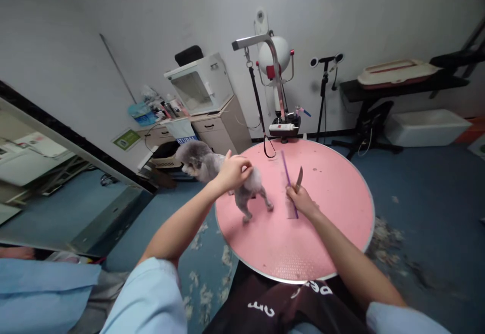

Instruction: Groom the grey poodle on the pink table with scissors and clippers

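A small grey dog [248, 196] with clipped fur stands on a round pink grooming table [326, 197], its head toward the left. My left hand [235, 170] lies over its back near the rump, with curled fingers against the pale fur; the fingertips are partly hidden. In my right hand [302, 200], to the right of the dog, is a long purple comb [285, 167], tilted over the tabletop. The same hand also grips scissors, whose blade [299, 176] points up and away from me.
A grooming arm [278, 79] with a black hanging loop [258, 104] rises at the table's far edge. A white bottle [282, 127] lies at its base. Cabinets [217, 132] stand back left. Cut fur [384, 240] litters the blue floor. Another person's blue sleeve [41, 288] shows lower left.
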The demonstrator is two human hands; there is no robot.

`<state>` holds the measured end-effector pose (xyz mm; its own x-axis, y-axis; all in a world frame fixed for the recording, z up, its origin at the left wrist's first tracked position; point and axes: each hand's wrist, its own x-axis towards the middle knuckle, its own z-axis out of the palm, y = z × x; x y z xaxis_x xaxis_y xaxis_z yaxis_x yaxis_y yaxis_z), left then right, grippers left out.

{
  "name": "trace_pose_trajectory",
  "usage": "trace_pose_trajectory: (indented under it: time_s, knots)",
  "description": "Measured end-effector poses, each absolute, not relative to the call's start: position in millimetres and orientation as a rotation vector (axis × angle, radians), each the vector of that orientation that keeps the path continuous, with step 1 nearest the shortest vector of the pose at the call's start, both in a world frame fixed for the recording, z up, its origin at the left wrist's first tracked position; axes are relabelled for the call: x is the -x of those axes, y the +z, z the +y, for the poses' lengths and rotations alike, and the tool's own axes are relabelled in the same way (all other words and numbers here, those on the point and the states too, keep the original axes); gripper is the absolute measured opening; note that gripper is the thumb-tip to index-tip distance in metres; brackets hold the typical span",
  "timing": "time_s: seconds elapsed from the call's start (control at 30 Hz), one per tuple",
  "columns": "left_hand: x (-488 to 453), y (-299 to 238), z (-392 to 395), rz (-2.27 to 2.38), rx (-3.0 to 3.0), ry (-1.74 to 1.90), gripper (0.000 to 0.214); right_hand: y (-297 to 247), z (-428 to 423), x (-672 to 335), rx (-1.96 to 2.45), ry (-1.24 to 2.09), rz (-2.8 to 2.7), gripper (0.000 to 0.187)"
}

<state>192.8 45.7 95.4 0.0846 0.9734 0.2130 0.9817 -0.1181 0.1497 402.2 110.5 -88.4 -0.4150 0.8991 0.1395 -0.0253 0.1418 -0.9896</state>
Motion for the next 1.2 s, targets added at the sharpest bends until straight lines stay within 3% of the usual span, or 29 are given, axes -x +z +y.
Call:
trace_pose_trajectory:
  time_s: [0.13,0.27,0.53,0.83,0.93,1.03,1.2]
  knots:
    - [-193.0,108.9,77.7,-2.243,2.303,-0.176,0.020,-84.2,70.0,-420.7,0.743,0.675,-1.925,0.024]
    - [-191.4,108.9,99.4,-2.315,2.249,0.024,0.020,-56.8,56.4,-405.8,0.689,0.216,-2.152,0.023]
    - [-187.7,115.4,114.3,-2.399,2.162,0.185,0.025,-32.6,38.8,-371.3,0.983,0.199,-2.434,0.019]
    - [-189.3,114.9,117.9,-2.325,2.158,0.230,0.025,-26.8,30.9,-350.1,0.960,0.530,-2.392,0.014]
    - [-181.9,114.0,113.7,-2.303,2.161,0.123,0.025,-56.7,13.8,-340.3,0.769,0.981,-2.153,0.013]
    - [-177.1,111.7,108.7,-2.274,2.148,0.023,0.026,-80.8,0.2,-311.8,0.787,1.601,-1.469,0.019]
    - [-172.5,105.0,105.5,-2.257,2.109,-0.060,0.026,-63.0,9.3,-264.4,0.469,2.268,-0.761,0.040]
